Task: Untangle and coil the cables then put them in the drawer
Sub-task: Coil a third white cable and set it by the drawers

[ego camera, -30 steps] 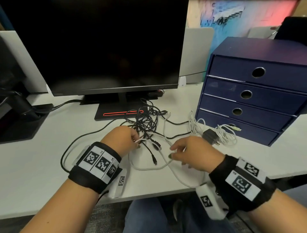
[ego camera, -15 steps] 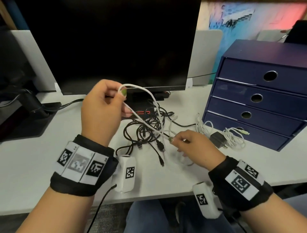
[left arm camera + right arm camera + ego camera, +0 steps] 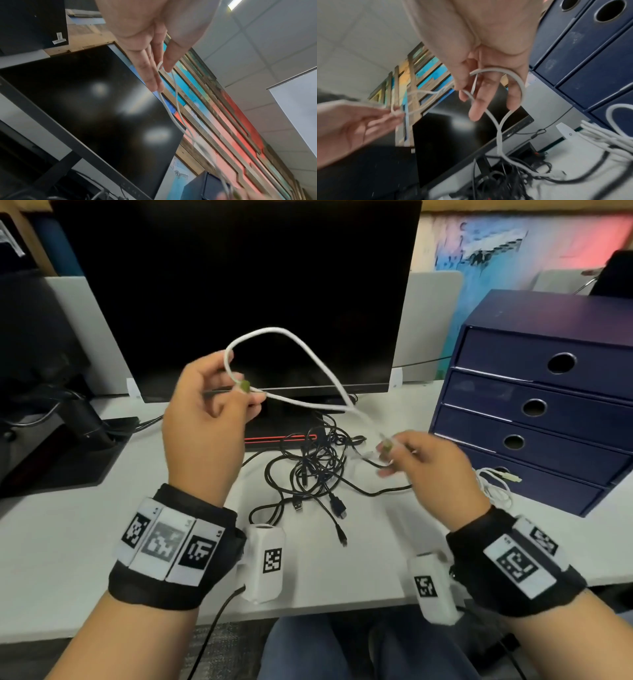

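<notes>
A person sits at a white bench (image 3: 51,542) with both hands raised above it.

At the left, the left hand (image 3: 202,419) is lifted in front of a dark monitor (image 3: 239,296). Its grip is narrow: thumb and fingers (image 3: 150,75) pinch a white cable (image 3: 284,332). From that grip the cable rises in an open loop, arches to the right, then slopes down toward the other hand. In the left wrist view two white strands hang from the pinching fingertips.

Below and between the two grips, a tangle of black cables (image 3: 318,467) lies on the bench, just in front of the monitor's base, several plug ends trailing toward the person.

To the right and lower than the left grip, the right hand (image 3: 435,470) holds the same white cable near its other end. The head view is blurred here; the right wrist view shows its curled fingers (image 3: 477,106) with the cable looped around them, one strand running down into the black tangle.

Right of the right grip, a second bundle of white cable (image 3: 496,487) lies on the bench, against the foot of a dark blue drawer unit (image 3: 548,405). Its four drawers are all closed, each with a round finger hole.
</notes>
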`<action>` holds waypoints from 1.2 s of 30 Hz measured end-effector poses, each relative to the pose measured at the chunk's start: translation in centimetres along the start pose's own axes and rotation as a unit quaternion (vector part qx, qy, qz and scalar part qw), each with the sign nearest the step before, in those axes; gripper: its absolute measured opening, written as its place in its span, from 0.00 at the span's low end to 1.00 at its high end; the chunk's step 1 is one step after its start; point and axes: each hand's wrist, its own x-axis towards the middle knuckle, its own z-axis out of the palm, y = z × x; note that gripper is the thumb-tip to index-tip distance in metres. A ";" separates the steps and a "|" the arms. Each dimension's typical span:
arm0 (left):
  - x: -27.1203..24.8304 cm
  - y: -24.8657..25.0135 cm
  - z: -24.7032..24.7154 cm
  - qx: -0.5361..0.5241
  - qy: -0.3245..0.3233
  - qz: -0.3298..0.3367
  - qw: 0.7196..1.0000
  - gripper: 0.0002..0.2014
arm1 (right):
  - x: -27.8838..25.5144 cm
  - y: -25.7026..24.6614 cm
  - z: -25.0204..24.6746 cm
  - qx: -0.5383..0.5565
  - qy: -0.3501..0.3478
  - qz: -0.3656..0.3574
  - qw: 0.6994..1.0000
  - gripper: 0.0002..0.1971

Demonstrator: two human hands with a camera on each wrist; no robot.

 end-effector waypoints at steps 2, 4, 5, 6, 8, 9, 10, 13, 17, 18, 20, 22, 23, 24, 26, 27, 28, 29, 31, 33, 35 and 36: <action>-0.4 -0.3 0.4 0.020 -0.038 -0.025 0.999 0.23 | 1.0 -0.6 -1.1 0.066 0.064 0.004 0.996 0.10; -1.1 -0.9 0.9 0.050 -0.068 -0.054 0.995 0.29 | 1.7 -1.6 -2.1 0.133 0.094 -0.002 0.987 0.11; -1.4 -1.3 1.2 0.072 -0.087 -0.061 0.992 0.29 | 1.9 -2.2 -2.5 0.174 0.097 -0.001 0.980 0.12; -1.8 -1.7 1.4 0.105 -0.114 -0.056 0.986 0.29 | 2.0 -2.7 -2.9 0.212 0.095 0.000 0.973 0.12; -2.5 -2.1 1.9 0.182 -0.197 -0.021 0.963 0.24 | 1.8 -3.5 -3.3 0.262 0.086 -0.007 0.961 0.12; -2.8 -2.1 2.2 0.208 -0.239 -0.003 0.948 0.22 | 1.7 -3.9 -3.5 0.275 0.079 -0.012 0.958 0.12; -3.2 -2.1 2.5 0.223 -0.274 0.008 0.936 0.22 | 1.5 -4.2 -3.6 0.289 0.070 -0.014 0.955 0.12; -4.0 -2.1 3.6 0.236 -0.324 0.020 0.916 0.24 | 0.9 -5.1 -3.7 0.351 0.042 -0.009 0.936 0.13; -4.6 -2.9 4.6 0.280 -0.302 0.004 0.911 0.24 | 0.4 -5.7 -3.8 0.420 0.004 0.010 0.908 0.14; -4.6 -3.1 4.6 0.283 -0.290 -0.008 0.914 0.20 | 0.5 -5.8 -3.9 0.439 -0.002 0.014 0.899 0.14; -4.4 -3.2 4.5 0.273 -0.282 -0.022 0.920 0.11 | 0.7 -6.0 -4.1 0.467 -0.002 0.017 0.884 0.13; -4.3 -3.1 4.2 0.235 -0.298 -0.020 0.925 0.09 | 1.1 -5.9 -4.3 0.469 0.002 0.020 0.883 0.13; -4.3 -2.7 4.0 0.206 -0.314 -0.023 0.926 0.09 | 1.3 -5.8 -4.3 0.464 -0.001 0.027 0.885 0.13; -4.4 -2.2 3.8 0.186 -0.329 -0.019 0.926 0.09 | 1.5 -5.6 -4.2 0.458 -0.006 0.037 0.888 0.13; -4.4 -2.0 3.7 0.187 -0.347 0.022 0.919 0.10 | 1.8 -5.2 -3.8 0.446 -0.016 0.053 0.893 0.14; -4.3 -2.1 3.7 0.200 -0.352 0.045 0.913 0.12 | 2.0 -4.9 -3.5 0.429 -0.015 0.059 0.901 0.14; -4.3 -2.2 3.6 0.214 -0.355 0.062 0.908 0.13 | 2.0 -4.8 -3.2 0.402 -0.009 0.065 0.913 0.14; -4.2 -2.3 3.5 0.221 -0.355 0.069 0.906 0.15 | 2.1 -4.5 -3.0 0.369 0.002 0.071 0.927 0.14; -4.1 -2.0 3.3 0.188 -0.359 0.047 0.913 0.17 | 2.3 -3.7 -2.6 0.284 0.040 0.081 0.954 0.11; -4.2 -1.5 2.9 0.141 -0.373 0.008 0.917 0.18 | 2.6 -2.8 -2.2 0.172 0.090 0.090 0.977 0.05; -4.1 -1.5 2.6 0.135 -0.374 0.006 0.918 0.16 | 2.7 -1.9 -2.0 0.062 0.127 0.060 0.988 0.11; -4.0 -1.7 2.5 0.135 -0.368 0.007 0.920 0.14 | 2.5 -1.9 -2.0 0.013 0.147 0.012 0.989 0.12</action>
